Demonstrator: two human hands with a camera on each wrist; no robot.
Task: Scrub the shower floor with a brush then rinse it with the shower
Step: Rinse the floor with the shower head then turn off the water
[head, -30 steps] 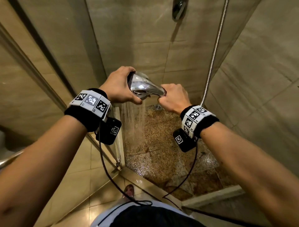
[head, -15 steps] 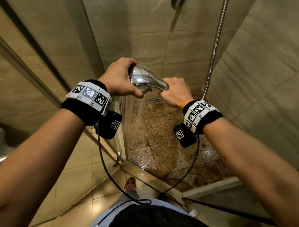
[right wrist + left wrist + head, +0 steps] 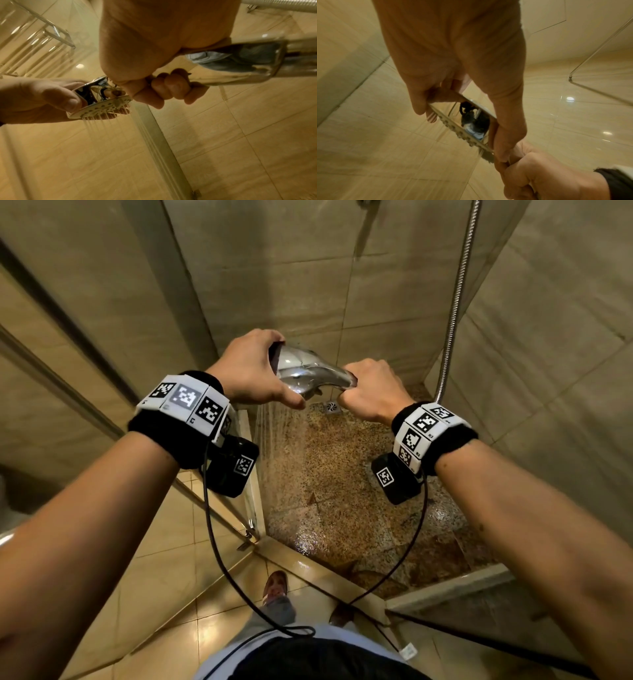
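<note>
Shower stall: three tiled walls (image 3: 274,285) close in at back, left and right; front side open above a raised pale curb (image 3: 325,573); glass door panel (image 3: 255,474) stands at the left edge of the opening, its metal frame running down to the curb corner

Shower floor (image 3: 342,491): brown speckled stone, wet and glossy, bare across the middle and toward the right wall; small round metal drain (image 3: 331,407) at the back, near the rear wall

Bathroom floor (image 3: 154,559): beige glossy tile outside the curb, left of the stall; the person's shoe (image 3: 275,583) set just before the curb

Hose (image 3: 457,302): ribbed metal, hanging down along the right rear corner, well clear of the floor

Shower head (image 3: 308,371): chrome, mirror-bright, held high over the left half of the shower floor, face turned down; round pale spray plate with rows of nozzles (image 3: 101,108); thin streams of water fall from it beside the glass door panel

Left hand (image 3: 253,371): thumb and fingers curled over the rim of the shower head, gripping it from the left

Right hand (image 3: 371,392): fist wrapped tight round the chrome handle, fingers (image 3: 171,86) folded under it

Wristbands (image 3: 185,405): black, with square printed markers, one per wrist; black cables hang from both
</note>
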